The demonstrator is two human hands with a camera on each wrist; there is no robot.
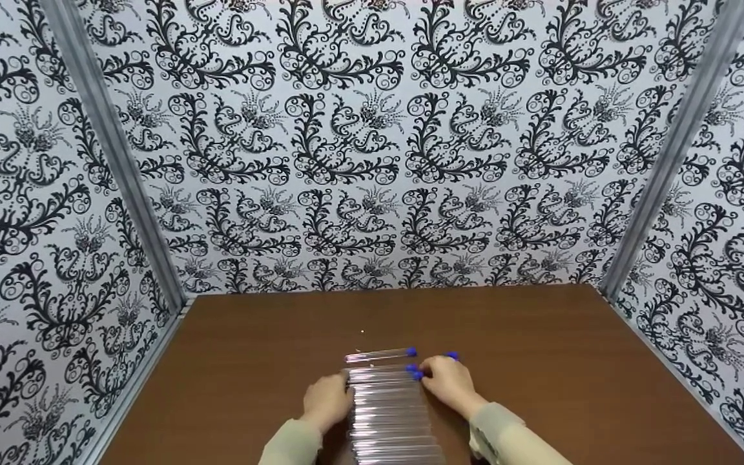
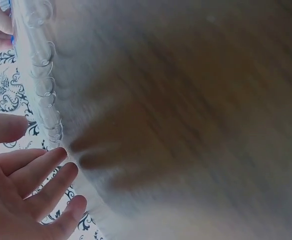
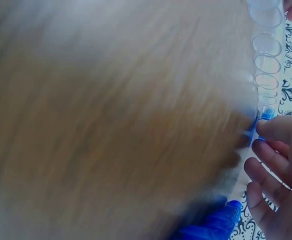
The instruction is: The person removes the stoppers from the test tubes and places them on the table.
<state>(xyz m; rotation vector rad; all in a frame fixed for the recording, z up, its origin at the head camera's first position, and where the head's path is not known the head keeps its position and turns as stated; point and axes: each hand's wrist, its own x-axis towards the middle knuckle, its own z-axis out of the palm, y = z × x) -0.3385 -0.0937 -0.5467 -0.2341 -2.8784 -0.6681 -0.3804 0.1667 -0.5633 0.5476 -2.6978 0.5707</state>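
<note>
Several clear test tubes lie side by side in a row, most with uncovered mouths toward my right hand. My left hand is at their rounded ends; its fingers are extended and spread in the left wrist view, with the fingertips low beside the tubes. With thumb and forefinger, my right hand pinches a blue cap at the mouth of a tube near the row's far end. Just beyond, a capped tube lies slightly apart, its blue cap pointing right.
More blue caps lie on the brown tabletop beyond my right hand, mostly hidden by it in the head view. Patterned black-and-white panels with grey posts stand around the table's back and sides.
</note>
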